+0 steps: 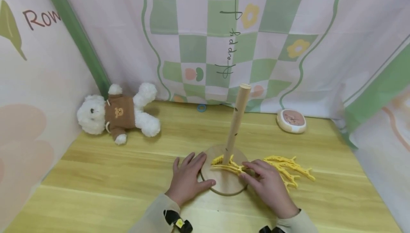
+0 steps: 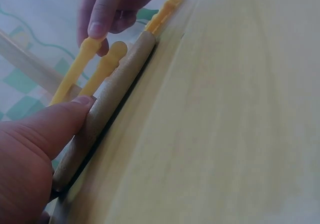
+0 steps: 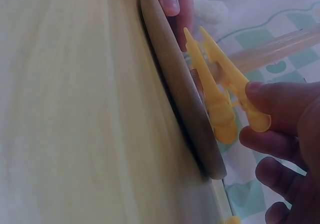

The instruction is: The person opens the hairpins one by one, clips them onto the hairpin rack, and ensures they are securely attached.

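Yellow pieces (image 1: 288, 163) partly behind right hand (image 1: 268, 187)

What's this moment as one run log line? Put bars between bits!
left grip: touching wooden base | right grip: pinching yellow piece over base | wooden post: standing on base | more yellow pieces: right of base

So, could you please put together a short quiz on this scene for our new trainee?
1. Open question: What is the right grip pinching?
2. True or false: In the head view, the stuffed toy lies to the left of the wooden pole.
3. Fill in the missing word: The left grip rests against the round wooden ____ at the foot of the pole.

Key:
1. A yellow branch.
2. True.
3. Base.
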{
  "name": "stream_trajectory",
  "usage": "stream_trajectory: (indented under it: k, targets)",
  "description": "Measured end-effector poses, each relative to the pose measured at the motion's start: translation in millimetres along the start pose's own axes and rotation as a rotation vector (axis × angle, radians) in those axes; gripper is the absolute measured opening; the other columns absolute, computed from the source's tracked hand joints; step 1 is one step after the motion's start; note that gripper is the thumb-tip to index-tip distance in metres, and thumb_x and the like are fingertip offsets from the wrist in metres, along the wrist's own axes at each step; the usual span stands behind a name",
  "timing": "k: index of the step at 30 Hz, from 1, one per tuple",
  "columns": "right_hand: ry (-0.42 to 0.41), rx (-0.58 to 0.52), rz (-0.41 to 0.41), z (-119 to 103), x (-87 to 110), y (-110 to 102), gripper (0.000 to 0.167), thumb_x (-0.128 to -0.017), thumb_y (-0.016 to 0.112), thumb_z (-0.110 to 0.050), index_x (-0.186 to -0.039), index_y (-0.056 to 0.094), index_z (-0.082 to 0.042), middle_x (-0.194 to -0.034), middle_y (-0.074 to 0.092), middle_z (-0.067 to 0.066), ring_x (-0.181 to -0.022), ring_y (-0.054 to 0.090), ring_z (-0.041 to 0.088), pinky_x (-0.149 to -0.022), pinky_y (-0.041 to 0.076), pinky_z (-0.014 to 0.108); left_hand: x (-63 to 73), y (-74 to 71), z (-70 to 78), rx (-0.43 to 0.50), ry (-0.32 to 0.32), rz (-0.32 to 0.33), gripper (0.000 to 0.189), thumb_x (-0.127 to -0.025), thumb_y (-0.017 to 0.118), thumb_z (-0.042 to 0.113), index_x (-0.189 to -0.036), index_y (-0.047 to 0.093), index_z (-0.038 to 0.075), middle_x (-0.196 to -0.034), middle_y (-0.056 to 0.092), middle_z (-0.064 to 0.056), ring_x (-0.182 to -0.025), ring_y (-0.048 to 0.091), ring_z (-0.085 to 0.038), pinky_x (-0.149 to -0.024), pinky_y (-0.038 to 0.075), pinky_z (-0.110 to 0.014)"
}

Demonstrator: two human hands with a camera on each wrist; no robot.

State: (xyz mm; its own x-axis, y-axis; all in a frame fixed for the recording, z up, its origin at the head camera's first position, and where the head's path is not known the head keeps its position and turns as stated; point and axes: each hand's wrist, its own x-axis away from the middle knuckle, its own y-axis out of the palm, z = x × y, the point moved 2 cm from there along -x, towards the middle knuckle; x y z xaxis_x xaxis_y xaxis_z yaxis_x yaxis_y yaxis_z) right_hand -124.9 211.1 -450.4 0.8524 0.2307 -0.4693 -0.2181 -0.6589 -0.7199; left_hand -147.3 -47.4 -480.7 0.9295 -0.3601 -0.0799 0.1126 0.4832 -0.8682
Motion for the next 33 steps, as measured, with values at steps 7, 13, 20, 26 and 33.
stream_trajectory:
  k: [7, 13, 20, 26, 33]
  targets:
    - [0.024, -0.001, -0.022, -4.4, -2.4, 1.1, 0.028, -0.081, 0.084, -0.016, -0.107, 0.076, -0.009, -0.09, 0.07, -0.007, -0.075, 0.06, 0.003, -0.064, 0.054, 0.025, -0.4, 0.6, -0.9, 0.002, 0.001, 0.004, 0.09, -0.083, 0.067, 0.068, -0.154, 0.042, 0.017, -0.158, 0.041, 0.001, -0.147, 0.031, -0.032, -0.114, 0.008, -0.069]
    - [0.038, -0.001, -0.009, -7.4, -1.8, 0.8, 0.031, -0.08, 0.085, -0.015, -0.109, 0.076, -0.008, -0.091, 0.07, -0.007, -0.075, 0.06, 0.004, -0.065, 0.054, 0.026, -1.0, 2.7, -2.7, -0.014, 0.007, 0.012, 0.091, -0.083, 0.064, 0.071, -0.154, 0.041, 0.019, -0.158, 0.041, 0.003, -0.147, 0.032, -0.031, -0.114, 0.009, -0.069]
    - [0.057, 0.027, -0.004, -7.1, -1.2, 2.3, 0.036, -0.08, 0.085, -0.016, -0.114, 0.075, -0.008, -0.096, 0.071, -0.007, -0.084, 0.062, 0.011, -0.074, 0.055, 0.034, -1.2, 3.1, -3.5, -0.013, 0.012, 0.019, 0.091, -0.083, 0.064, 0.071, -0.154, 0.041, 0.019, -0.158, 0.041, 0.003, -0.147, 0.032, -0.031, -0.114, 0.009, -0.069]
    - [0.085, 0.024, -0.019, -4.6, 0.3, 3.4, 0.042, -0.08, 0.085, -0.015, -0.118, 0.072, -0.006, -0.1, 0.071, -0.003, -0.088, 0.063, 0.014, -0.079, 0.055, 0.04, -1.0, 2.4, -3.3, -0.011, 0.012, 0.023, 0.091, -0.083, 0.064, 0.071, -0.154, 0.042, 0.019, -0.158, 0.041, 0.003, -0.147, 0.032, -0.031, -0.114, 0.009, -0.069]
    - [0.105, 0.012, -0.002, -2.9, 3.7, 4.0, 0.049, -0.078, 0.086, -0.014, -0.123, 0.068, -0.003, -0.106, 0.07, 0.002, -0.089, 0.064, 0.016, -0.078, 0.055, 0.043, -1.1, 3.5, -4.3, -0.006, 0.012, 0.023, 0.091, -0.083, 0.064, 0.072, -0.154, 0.042, 0.019, -0.157, 0.042, 0.003, -0.147, 0.032, -0.031, -0.114, 0.01, -0.069]
